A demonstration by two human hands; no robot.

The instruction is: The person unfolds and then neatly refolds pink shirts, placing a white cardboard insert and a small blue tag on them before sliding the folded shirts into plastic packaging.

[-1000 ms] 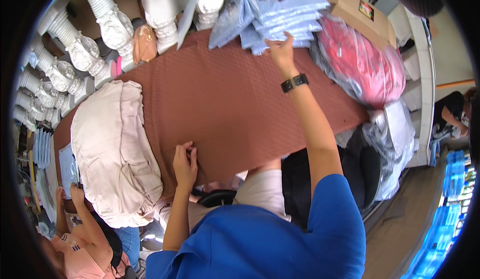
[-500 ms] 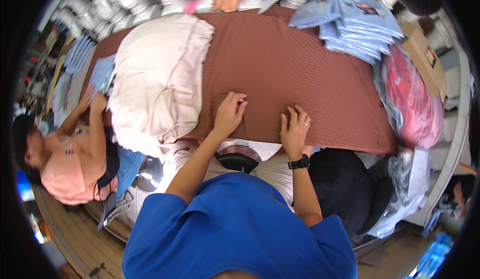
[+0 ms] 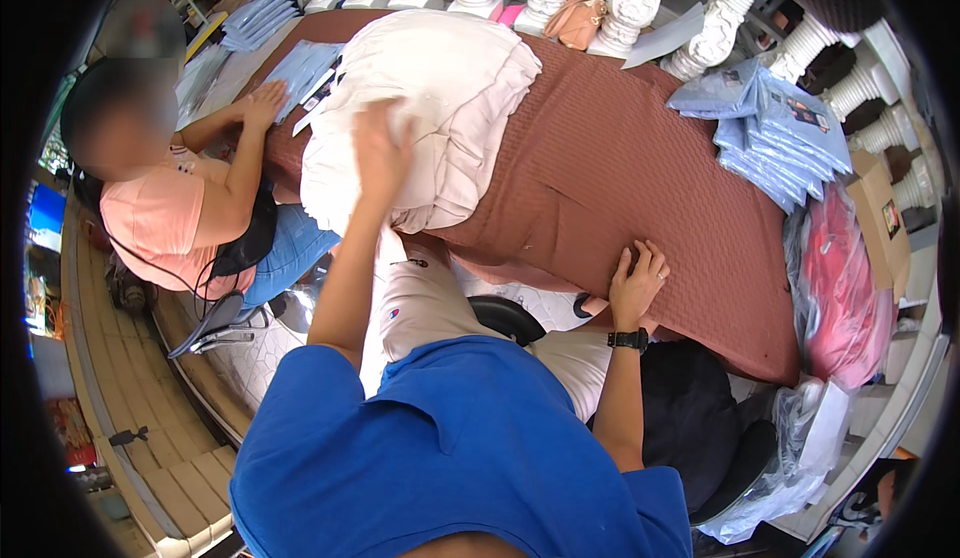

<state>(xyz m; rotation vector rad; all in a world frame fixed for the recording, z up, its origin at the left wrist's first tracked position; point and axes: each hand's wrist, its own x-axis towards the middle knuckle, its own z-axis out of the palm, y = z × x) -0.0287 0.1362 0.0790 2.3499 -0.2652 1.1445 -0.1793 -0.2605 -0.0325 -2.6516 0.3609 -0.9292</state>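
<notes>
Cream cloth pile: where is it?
Head view: the cream pile lies upper left of centre on the brown tablecloth, just right of a blue packet; the left hand, blurred, is over its left part.

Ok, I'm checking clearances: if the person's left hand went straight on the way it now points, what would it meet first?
Most likely the pile of cream cloth; the left hand appears over its left part, but blur and depth leave it unclear whether they touch.
</notes>
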